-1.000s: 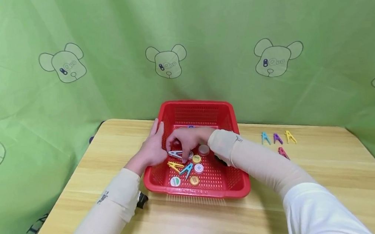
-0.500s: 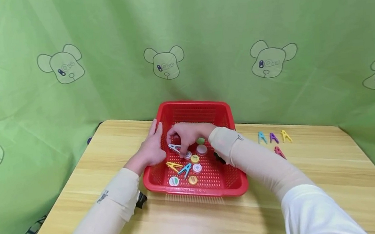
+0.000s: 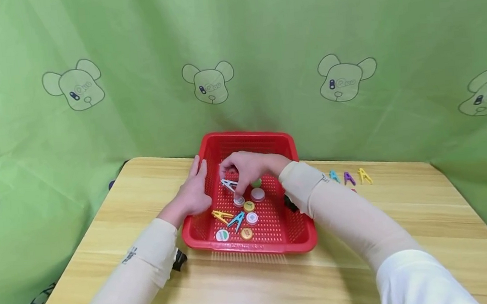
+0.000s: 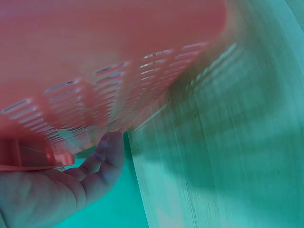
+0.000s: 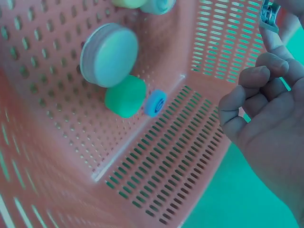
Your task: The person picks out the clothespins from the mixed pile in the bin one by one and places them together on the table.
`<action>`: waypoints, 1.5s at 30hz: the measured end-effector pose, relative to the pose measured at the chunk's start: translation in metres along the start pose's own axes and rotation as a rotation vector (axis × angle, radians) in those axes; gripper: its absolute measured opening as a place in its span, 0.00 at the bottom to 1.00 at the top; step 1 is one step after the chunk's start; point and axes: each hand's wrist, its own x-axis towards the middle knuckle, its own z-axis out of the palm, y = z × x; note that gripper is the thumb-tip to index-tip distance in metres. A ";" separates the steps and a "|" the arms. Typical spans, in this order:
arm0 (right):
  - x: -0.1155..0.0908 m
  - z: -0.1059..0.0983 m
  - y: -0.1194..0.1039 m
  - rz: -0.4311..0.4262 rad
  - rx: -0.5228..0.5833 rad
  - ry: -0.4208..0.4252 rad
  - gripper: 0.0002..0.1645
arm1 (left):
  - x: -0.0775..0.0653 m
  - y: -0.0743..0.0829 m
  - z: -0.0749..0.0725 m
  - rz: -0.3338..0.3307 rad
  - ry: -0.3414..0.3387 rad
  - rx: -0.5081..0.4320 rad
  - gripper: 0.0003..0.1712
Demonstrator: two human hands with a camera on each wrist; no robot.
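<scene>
My left hand (image 3: 192, 195) holds the left rim of a red plastic basket (image 3: 252, 251); in the left wrist view its fingers (image 4: 109, 154) curve against the outer wall. Inside the basket, my right hand (image 3: 248, 166) pinches a pale blue clothespin (image 3: 229, 184), whose metal spring shows at the corner of the right wrist view. Below that hand lie a yellow clothespin (image 3: 221, 216) and a blue clothespin (image 3: 237, 221). Several bottle caps share the basket floor, among them a large white cap (image 5: 114, 57), a green cap (image 5: 126, 97) and a small blue cap (image 5: 155, 103).
To the right of the basket, a blue clothespin (image 3: 334, 177), a purple clothespin (image 3: 349, 178) and a yellow clothespin (image 3: 365, 176) lie in a row on the wooden table (image 3: 423, 213). A red one is mostly hidden by the right arm. A green curtain (image 3: 265, 106) hangs behind.
The right hand has lifted the pale blue clothespin a little, moving toward the back of the basket. The left hand stays at the rim. The whole head view has shifted slightly.
</scene>
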 end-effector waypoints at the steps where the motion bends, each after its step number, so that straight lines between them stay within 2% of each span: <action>1: -0.002 -0.002 -0.002 0.001 -0.006 0.006 0.28 | 0.000 0.000 0.000 -0.007 -0.001 -0.007 0.62; 7: -0.015 -0.014 -0.011 0.012 -0.043 0.040 0.27 | -0.001 0.000 0.002 -0.007 0.003 -0.014 0.62; 17: -0.045 -0.027 -0.013 0.066 -0.049 0.107 0.28 | -0.002 0.000 0.002 -0.015 -0.007 -0.035 0.62; 30: -0.088 -0.041 0.006 0.104 -0.112 0.173 0.30 | -0.003 0.002 0.002 -0.001 -0.008 -0.033 0.62; 45: -0.131 -0.046 0.028 0.130 -0.031 0.227 0.29 | -0.005 0.004 0.002 0.007 -0.011 -0.003 0.61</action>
